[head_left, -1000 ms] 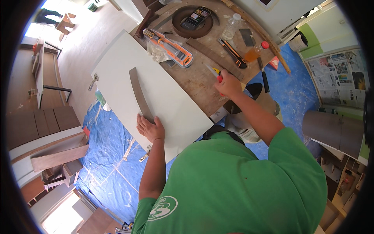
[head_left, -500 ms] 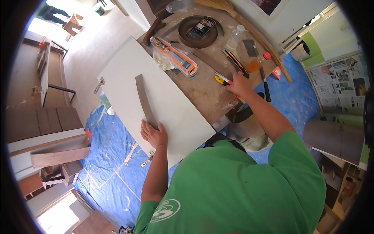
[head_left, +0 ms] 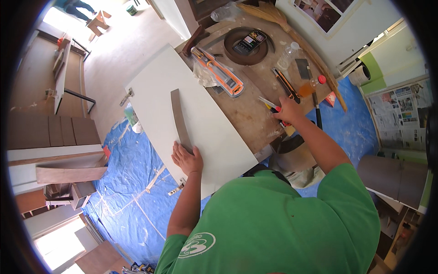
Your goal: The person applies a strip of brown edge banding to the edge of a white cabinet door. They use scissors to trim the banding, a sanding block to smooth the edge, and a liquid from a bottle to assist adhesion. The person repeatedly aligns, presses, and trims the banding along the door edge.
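Observation:
A white panel (head_left: 155, 109) with metal hinges on its left edge lies before me. On it rests a curved grey-brown edging strip (head_left: 180, 119). My left hand (head_left: 188, 160) holds the strip's near end against the panel, fingers on one side and thumb on the other. Over the brown worktop, my right hand (head_left: 290, 112) is closed around the red handles of a pair of scissors (head_left: 265, 101), their blades pointing up-left. A yellow-and-black tool (head_left: 272, 108) is partly hidden beside them. Just beyond lies an orange-and-black utility knife (head_left: 286, 85).
The worktop (head_left: 242, 109) also holds a packaged orange tool (head_left: 219, 73), a coil of edging (head_left: 230, 48) with a phone (head_left: 249, 42), a clear bottle (head_left: 287, 55), a red-capped bottle (head_left: 311, 85) and a hammer (head_left: 317, 106). Blue sheeting (head_left: 130, 169) covers the floor.
My right hand has closed over the scissors and turned them slightly; their blades now stand clear of the yellow-and-black tool. My left hand stays at the strip's end. The whole view has shifted.

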The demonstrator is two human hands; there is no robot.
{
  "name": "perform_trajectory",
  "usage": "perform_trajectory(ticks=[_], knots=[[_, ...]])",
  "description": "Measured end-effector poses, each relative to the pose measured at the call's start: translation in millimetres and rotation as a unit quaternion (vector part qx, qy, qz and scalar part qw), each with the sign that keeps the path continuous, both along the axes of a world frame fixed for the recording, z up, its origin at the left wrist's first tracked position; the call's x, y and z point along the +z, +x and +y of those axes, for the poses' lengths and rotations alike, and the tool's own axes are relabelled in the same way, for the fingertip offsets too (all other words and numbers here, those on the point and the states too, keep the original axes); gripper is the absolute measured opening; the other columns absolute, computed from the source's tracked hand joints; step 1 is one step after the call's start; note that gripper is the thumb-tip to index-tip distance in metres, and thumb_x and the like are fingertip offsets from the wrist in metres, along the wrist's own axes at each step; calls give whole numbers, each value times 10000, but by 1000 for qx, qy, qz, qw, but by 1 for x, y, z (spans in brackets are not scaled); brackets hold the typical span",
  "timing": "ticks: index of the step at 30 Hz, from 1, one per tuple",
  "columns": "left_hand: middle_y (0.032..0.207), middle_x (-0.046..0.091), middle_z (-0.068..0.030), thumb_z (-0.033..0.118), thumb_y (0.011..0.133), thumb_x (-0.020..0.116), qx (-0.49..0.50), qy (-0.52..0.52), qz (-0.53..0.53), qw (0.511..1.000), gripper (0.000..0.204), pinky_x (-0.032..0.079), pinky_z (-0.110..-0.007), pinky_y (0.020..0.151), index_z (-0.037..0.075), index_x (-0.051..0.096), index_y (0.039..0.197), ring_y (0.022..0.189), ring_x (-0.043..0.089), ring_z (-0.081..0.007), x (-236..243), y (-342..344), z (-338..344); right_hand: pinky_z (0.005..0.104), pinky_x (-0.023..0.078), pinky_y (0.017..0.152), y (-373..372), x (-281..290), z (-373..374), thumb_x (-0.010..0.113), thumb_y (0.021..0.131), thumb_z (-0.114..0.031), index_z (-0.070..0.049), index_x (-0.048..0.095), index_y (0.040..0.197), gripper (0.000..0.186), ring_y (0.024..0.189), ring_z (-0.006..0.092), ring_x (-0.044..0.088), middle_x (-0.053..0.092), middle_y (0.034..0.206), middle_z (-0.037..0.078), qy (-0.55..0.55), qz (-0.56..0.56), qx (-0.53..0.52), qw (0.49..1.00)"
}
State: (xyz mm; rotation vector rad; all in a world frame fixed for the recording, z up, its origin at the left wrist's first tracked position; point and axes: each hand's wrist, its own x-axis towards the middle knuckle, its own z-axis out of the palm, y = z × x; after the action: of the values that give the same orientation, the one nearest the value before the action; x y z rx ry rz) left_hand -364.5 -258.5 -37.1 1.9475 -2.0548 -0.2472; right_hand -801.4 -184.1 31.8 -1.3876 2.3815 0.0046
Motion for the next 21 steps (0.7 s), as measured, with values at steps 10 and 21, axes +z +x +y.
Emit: perform_trajectory(ticks=[10,21], knots=[[1614,344,-136,356,895,622,13,15,19,1000,648,107,-518,1255,-2,441,1405,1527,248,-300,5,-3,1,463,528,755,-8,-20,9,818,692,-345,-29,630,950,450,872,375,684,686,883,178,-64,-110,-27,992],[1614,335,-131,348,888,621,9,23,18,1000,639,97,-520,1260,24,442,1409,1528,241,-298,8,-2,0,386,535,866,-6,40,-133,858,755,-338,39,654,1205,621,957,276,705,724,1024,191,-215,-249,26,944]])
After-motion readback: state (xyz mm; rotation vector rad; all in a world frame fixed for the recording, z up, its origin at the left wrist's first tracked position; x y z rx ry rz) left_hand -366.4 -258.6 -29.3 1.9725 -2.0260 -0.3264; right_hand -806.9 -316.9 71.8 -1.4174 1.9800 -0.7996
